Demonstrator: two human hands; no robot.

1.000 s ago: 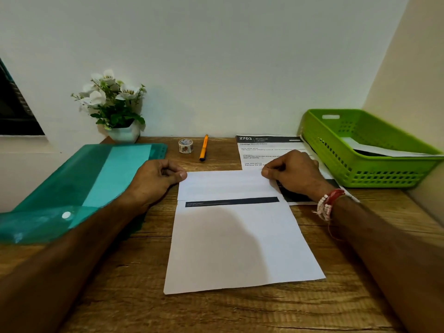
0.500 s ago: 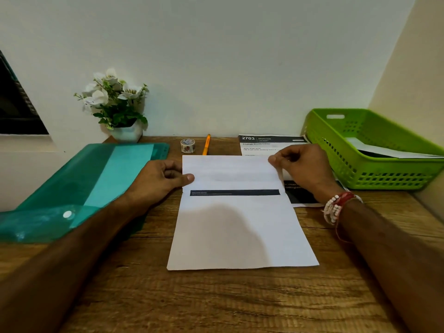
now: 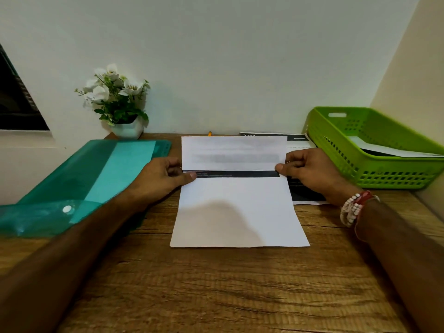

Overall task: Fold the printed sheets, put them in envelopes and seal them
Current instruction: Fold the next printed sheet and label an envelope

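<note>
A white printed sheet [image 3: 237,212] lies on the wooden desk [image 3: 216,284], blank back up, with its far part raised off the desk and a dark printed band showing at the bend. My left hand [image 3: 163,179] pinches the sheet's left edge at that band. My right hand [image 3: 310,174] pinches the right edge at the same height. A second printed sheet [image 3: 300,188] lies under my right hand, partly hidden. No envelope can be made out for certain.
A green plastic basket [image 3: 360,164] with papers in it stands at the right. A teal snap folder [image 3: 84,186] lies at the left. A small white pot of white flowers [image 3: 120,106] stands at the back. An orange pen tip [image 3: 210,133] peeks above the sheet.
Both hands have drawn the sheet further from me and lifted its far flap higher. The flap now hides the tape roll and most of the pen.
</note>
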